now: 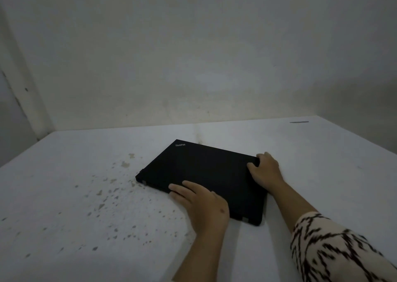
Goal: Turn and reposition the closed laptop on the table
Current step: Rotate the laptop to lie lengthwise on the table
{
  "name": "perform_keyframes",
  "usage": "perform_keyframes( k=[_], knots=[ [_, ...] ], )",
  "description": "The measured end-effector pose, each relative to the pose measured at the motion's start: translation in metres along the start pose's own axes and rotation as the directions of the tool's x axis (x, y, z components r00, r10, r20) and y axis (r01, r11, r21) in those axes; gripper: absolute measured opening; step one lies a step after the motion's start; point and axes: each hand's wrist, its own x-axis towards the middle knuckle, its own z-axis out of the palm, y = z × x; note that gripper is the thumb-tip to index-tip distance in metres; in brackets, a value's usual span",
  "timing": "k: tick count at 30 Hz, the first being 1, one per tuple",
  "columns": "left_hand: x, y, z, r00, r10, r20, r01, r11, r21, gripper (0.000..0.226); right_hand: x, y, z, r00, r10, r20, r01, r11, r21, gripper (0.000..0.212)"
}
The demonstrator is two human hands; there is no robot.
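Note:
A closed black laptop (202,174) lies flat on the white table (86,206), turned at an angle, with its logo at the far left corner. My left hand (204,204) rests on its near long edge, fingers spread over the lid and thumb side at the edge. My right hand (265,170) grips the far right corner, fingers curled over it. The right forearm wears a patterned sleeve (335,249).
The table surface is stained and flecked on the left (111,187). A wall (193,56) rises right behind the table's far edge. A small dark flat strip (299,122) lies at the far right of the table.

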Motion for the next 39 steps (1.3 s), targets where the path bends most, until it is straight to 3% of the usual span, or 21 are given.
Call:
perform_keyframes(
  k=[4,11,16,25,32,39],
  knots=[
    [0.001,0.004,-0.002,0.999,-0.028,-0.020,0.027,0.999,-0.043,0.076,0.008,-0.002,-0.005,0.997,-0.058,0.051,0.059,0.998,-0.016,0.041],
    [0.002,0.008,-0.004,0.990,-0.113,-0.089,0.083,0.952,-0.294,0.072,0.011,-0.003,-0.012,0.989,-0.127,0.070,0.132,0.988,-0.078,0.043],
    [0.005,0.007,-0.010,0.991,-0.097,-0.096,0.044,0.891,-0.451,0.072,0.008,0.000,-0.015,0.988,-0.146,0.044,0.149,0.986,-0.078,0.037],
    [0.024,0.001,-0.028,0.980,-0.188,-0.072,0.099,0.762,-0.640,0.080,-0.005,0.006,-0.014,0.993,-0.121,0.006,0.121,0.992,-0.043,0.026],
    [0.039,-0.008,-0.042,0.978,-0.183,-0.095,0.068,0.722,-0.688,0.073,-0.020,0.006,-0.013,0.996,-0.094,0.001,0.094,0.996,-0.003,0.027],
    [0.064,-0.024,-0.057,0.990,-0.102,-0.095,0.017,0.765,-0.644,0.065,-0.042,0.007,-0.006,0.999,-0.040,-0.008,0.040,0.999,0.036,0.029]
  ],
)
